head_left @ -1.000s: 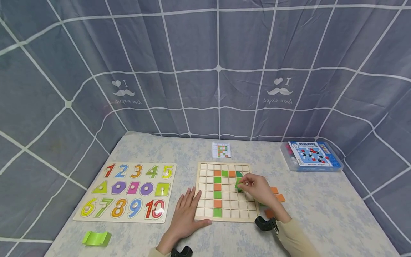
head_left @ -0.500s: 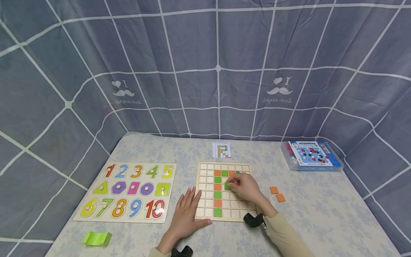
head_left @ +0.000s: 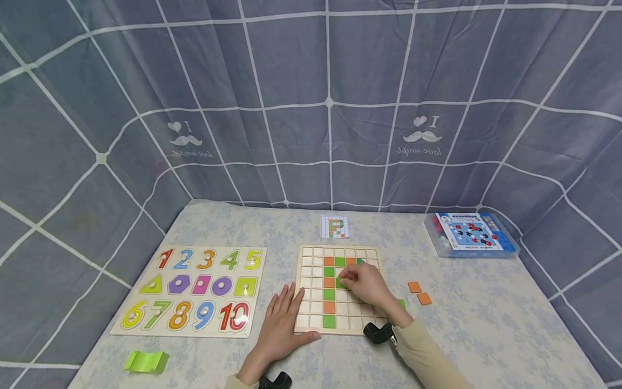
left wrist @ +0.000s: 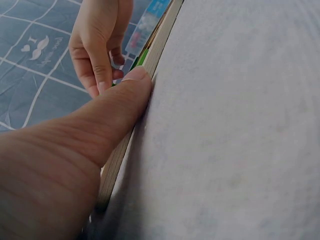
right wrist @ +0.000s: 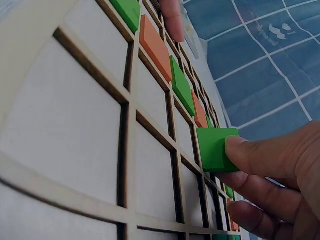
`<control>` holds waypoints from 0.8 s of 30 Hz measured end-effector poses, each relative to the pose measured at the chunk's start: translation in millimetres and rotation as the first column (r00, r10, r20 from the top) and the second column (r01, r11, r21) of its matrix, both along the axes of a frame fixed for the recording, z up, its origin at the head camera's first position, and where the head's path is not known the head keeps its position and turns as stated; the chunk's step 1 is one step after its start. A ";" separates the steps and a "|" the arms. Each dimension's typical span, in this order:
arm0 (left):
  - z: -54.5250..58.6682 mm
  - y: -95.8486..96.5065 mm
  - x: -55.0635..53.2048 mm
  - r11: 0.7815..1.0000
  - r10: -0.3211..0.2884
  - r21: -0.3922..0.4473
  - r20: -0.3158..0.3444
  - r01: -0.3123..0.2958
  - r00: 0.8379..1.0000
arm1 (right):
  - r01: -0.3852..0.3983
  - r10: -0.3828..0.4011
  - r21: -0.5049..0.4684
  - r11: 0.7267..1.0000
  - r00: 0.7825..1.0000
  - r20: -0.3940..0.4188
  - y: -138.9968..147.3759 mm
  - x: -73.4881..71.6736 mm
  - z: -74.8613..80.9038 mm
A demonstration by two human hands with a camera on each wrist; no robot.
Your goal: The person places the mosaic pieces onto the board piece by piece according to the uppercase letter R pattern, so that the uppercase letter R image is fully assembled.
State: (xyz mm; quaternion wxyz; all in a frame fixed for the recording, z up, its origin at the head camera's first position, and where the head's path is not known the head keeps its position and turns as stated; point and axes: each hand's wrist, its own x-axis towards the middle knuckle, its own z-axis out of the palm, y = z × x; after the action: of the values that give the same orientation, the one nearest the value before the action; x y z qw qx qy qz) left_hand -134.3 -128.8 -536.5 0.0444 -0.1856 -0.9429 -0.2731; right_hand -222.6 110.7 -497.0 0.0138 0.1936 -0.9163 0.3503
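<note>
My right hand (head_left: 369, 286) pinches a green square tile (right wrist: 212, 150) between thumb and fingers, close over the wooden grid board (head_left: 307, 262). In the head view, the tile is just right of the orange tile (head_left: 329, 282) in the board's column of alternating orange and green tiles. Along the column's top, a row runs right, with a green tile (head_left: 340, 262) and an orange tile (head_left: 351, 262) in it. My left hand (head_left: 279, 329) rests at the board's left front corner, fingers straight along the left edge and thumb (left wrist: 120, 95) against the front edge.
Two loose orange tiles (head_left: 419, 293) lie right of the board, and a green tile (head_left: 401, 303) shows beside my right wrist. Behind the board lies a pattern card (head_left: 335, 227). A number puzzle (head_left: 194, 292), a light green block (head_left: 147, 362) and a plastic box (head_left: 471, 236) lie farther out.
My right hand has moved left across the board with the green tile, from the right-hand column to beside the tile column. The left hand has stayed in place.
</note>
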 end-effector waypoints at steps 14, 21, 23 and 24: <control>1.5 -0.5 -0.7 1.000 -0.004 0.005 -0.008 0.004 1.000 | 0.006 -0.005 0.018 1.000 0.996 -0.083 0.1 -4.9 -2.9; 1.7 -0.5 -0.1 1.000 -0.005 0.012 -0.010 0.005 1.000 | 0.017 -0.015 0.022 1.000 0.997 -0.075 -0.6 -7.4 -1.7; 1.5 -0.3 0.2 1.000 -0.004 0.013 -0.005 0.004 1.000 | 0.022 -0.019 0.035 0.999 0.997 -0.078 -0.6 -7.2 -1.7; 1.4 -0.2 0.3 1.000 -0.004 0.013 -0.003 0.004 1.000 | 0.022 -0.018 0.044 0.999 0.996 -0.087 -0.4 -7.2 -2.0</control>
State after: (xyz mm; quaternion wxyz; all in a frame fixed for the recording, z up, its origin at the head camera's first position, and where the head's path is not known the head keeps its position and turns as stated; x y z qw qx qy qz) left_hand -134.0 -129.0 -535.1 0.0464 -0.1875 -0.9406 -0.2792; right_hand -229.8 110.3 -499.0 0.0528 0.1996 -0.9245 0.3205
